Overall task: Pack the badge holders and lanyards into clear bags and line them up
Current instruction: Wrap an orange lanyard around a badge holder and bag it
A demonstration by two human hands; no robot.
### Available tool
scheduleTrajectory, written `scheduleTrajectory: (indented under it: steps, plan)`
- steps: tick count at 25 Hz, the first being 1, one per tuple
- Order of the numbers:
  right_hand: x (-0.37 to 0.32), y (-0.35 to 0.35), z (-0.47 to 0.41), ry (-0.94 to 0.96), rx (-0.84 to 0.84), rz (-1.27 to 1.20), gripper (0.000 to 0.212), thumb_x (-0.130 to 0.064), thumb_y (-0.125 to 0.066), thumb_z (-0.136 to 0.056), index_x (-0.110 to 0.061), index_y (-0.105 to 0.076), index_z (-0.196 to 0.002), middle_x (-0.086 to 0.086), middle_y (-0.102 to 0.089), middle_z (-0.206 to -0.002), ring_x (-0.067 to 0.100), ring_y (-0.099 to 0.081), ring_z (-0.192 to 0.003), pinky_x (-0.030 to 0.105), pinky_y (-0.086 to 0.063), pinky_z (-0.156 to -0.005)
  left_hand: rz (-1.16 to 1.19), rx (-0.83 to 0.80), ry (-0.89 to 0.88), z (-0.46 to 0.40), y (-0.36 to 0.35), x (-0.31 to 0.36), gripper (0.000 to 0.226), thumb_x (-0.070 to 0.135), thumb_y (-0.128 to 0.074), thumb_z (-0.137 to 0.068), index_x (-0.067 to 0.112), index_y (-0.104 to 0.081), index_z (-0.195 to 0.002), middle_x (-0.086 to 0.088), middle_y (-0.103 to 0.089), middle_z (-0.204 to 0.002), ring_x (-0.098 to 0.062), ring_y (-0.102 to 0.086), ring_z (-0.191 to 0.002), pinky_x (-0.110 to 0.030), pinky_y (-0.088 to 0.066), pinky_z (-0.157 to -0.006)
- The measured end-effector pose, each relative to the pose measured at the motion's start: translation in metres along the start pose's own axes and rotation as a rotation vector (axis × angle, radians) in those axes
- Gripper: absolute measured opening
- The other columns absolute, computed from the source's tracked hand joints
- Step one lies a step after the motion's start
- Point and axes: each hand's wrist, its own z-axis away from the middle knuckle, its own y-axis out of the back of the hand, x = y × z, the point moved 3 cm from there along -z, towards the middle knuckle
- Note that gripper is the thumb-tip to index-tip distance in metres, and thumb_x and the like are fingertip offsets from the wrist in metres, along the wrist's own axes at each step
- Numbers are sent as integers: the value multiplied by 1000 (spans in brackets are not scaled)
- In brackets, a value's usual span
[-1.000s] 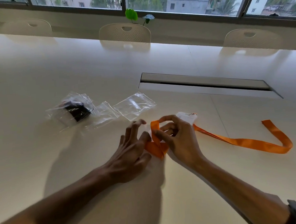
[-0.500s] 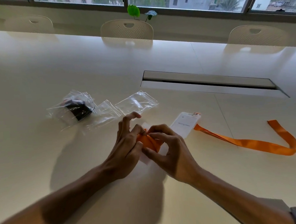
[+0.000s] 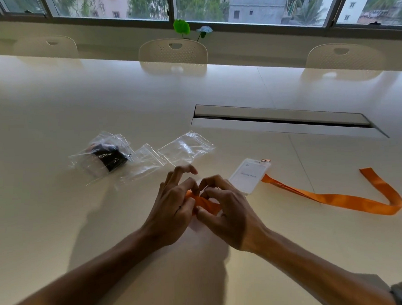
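My left hand [image 3: 174, 205] and my right hand [image 3: 228, 211] meet at the table's middle, both pinching a folded orange lanyard [image 3: 207, 204] between their fingertips. Something pale lies under it, mostly hidden by the hands. To the right lies a white badge holder [image 3: 249, 175] with a second orange lanyard [image 3: 351, 201] clipped on and trailing right in a loop. Left of my hands sit an empty clear bag [image 3: 186, 148], another clear bag [image 3: 147, 161], and a clear bag holding a dark lanyard [image 3: 109, 157].
The white table [image 3: 76, 107] has a long cable slot [image 3: 284, 121] behind the badge holder. Three pale chairs [image 3: 172, 52] stand along the far edge under a window, with a small green plant [image 3: 182, 27] on the sill.
The raised loop of orange lanyard has been folded down into a tight bundle between both hands. The white badge holder, earlier partly behind my right hand, now shows fully.
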Motion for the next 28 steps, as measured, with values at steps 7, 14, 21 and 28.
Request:
scheduleTrajectory:
  steps: [7, 14, 21, 28]
  plan:
    - [-7, 62, -30, 17, 122, 227, 34, -54, -57, -84, -28, -65, -104, -10, -66, -108, 3, -60, -84, 23, -53, -73, -293, 141, 105, -74, 23, -26, 53, 51, -54, -76, 16, -53, -116, -4, -47, -132, -19, -42, -123, -34, -30, -94]
    - [-18, 128, -42, 52, 346, 226, 31, -56, -56, -84, -30, -67, -97, -15, -68, -101, 0, -64, -82, 27, -57, -72, -713, -198, 373, -145, 24, -71, 114, 93, -50, -45, 14, -50, -127, -9, -48, -131, -27, -41, -121, -45, -32, -96]
    - [-5, 154, -42, 33, 386, 199, 35, -58, -52, -81, -31, -67, -97, -20, -66, -98, -2, -65, -83, 32, -58, -75, -546, 35, 44, -135, 36, -32, 79, 70, -66, -57, 20, -57, -118, 5, -63, -88, -20, -64, -82, -34, -51, -76]
    - [7, 138, -49, 60, 178, -148, 19, -11, -58, -91, -22, -71, -100, -5, -69, -109, 8, -66, -99, 31, -57, -86, -286, 41, -238, -88, 44, 49, 79, 76, -64, -60, 31, -54, -124, 18, -61, -85, -2, -61, -69, -12, -50, -60]
